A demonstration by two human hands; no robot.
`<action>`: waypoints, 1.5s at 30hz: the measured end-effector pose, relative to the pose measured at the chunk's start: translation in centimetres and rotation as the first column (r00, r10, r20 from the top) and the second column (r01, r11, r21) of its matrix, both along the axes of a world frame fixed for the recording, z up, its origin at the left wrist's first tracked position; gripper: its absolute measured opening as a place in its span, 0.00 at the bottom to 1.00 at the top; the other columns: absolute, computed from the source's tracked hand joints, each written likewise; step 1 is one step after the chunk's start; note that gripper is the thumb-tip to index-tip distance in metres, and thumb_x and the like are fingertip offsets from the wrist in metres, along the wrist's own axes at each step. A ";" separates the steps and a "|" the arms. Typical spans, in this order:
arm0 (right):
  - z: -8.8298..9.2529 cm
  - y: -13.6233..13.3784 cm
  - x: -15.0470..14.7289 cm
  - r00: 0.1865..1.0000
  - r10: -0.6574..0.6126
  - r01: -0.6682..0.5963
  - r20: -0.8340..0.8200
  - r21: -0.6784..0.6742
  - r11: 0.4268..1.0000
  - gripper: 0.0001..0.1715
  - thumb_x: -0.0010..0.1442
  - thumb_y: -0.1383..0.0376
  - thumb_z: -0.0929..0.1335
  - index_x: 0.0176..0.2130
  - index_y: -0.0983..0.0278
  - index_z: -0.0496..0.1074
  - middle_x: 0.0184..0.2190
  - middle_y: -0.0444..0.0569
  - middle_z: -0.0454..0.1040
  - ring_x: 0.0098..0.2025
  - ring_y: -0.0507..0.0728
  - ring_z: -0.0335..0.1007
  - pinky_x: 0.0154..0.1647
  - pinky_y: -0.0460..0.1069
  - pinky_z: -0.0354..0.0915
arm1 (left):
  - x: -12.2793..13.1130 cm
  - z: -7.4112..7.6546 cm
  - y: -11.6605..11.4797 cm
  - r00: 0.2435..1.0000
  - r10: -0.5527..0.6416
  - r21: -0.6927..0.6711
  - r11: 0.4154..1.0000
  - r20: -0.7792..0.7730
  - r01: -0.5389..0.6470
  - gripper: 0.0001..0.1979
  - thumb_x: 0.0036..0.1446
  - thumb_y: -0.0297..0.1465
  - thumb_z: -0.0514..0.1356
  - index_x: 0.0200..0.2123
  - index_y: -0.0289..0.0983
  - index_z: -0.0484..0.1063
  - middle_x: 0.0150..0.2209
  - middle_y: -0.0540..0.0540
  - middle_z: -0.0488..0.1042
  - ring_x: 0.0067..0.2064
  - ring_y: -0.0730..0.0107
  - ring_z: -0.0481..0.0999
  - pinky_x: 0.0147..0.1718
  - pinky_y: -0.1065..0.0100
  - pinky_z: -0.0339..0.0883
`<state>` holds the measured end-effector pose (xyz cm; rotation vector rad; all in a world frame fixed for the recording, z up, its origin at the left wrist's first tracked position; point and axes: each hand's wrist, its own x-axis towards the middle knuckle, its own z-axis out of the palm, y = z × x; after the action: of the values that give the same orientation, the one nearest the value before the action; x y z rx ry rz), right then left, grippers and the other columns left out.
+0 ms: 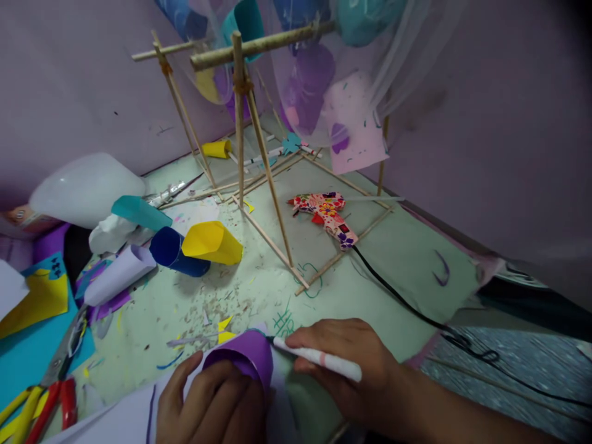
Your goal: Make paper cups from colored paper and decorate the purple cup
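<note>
A purple paper tube [259, 357] stands on a sheet of white paper [124, 412] at the table's near edge. My left hand [213, 401] is closed on the tube, its fingers over the near rim. Between the thumb and fingers of my right hand [346, 357] is a white marker pen [324, 361], its dark tip at the tube's right edge, close to the paper. Whether the tip touches the paper cannot be made out. Beyond my hands stand a yellow paper tube [215, 242] and a dark blue paper tube [178, 251].
A floral glue gun [326, 213] lies inside a wooden stick frame [266, 163], its black cord [398, 293] running right. Scissors [58, 364] lie at left near coloured paper [37, 308]. A white balloon [87, 188] rests behind. Sheer fabric [296, 98] hangs over the frame. Paper scraps litter the table.
</note>
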<state>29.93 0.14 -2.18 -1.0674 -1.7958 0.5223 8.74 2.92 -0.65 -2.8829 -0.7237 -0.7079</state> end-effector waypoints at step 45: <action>-0.3 -4.4 -1.0 0.997 0.044 -0.047 0.066 0.037 0.998 0.10 0.65 0.68 0.61 0.41 0.69 0.70 0.29 0.49 0.78 0.27 0.52 0.72 0.30 0.45 0.68 | 1.7 1.0 -1.5 0.985 0.160 -0.064 0.986 0.058 -0.157 0.07 0.50 0.20 0.62 0.31 0.38 0.69 0.24 0.50 0.72 0.34 0.63 0.69 0.41 0.56 0.60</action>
<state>28.94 -4.28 -2.45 -1.0299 -1.8836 0.4832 10.44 1.43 0.39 -2.8250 -0.9859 -0.7718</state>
